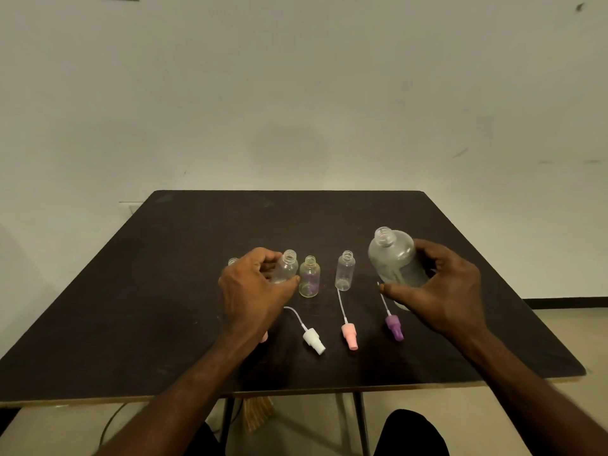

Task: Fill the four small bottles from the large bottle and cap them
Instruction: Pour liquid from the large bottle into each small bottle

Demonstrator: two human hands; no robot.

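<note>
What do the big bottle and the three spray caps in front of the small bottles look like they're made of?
Big bottle: likely clear plastic with a cloudy, frosted look; its threaded neck shows, though glass can't be ruled out. White spray cap, pink spray cap and purple spray cap: opaque matte plastic, each with a thin pale dip tube.

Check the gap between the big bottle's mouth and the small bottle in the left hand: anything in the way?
Two uncapped small bottles, the tinted bottle and the clear bottle, stand between the large bottle and the held small bottle. Nothing visible covers either mouth.
</note>
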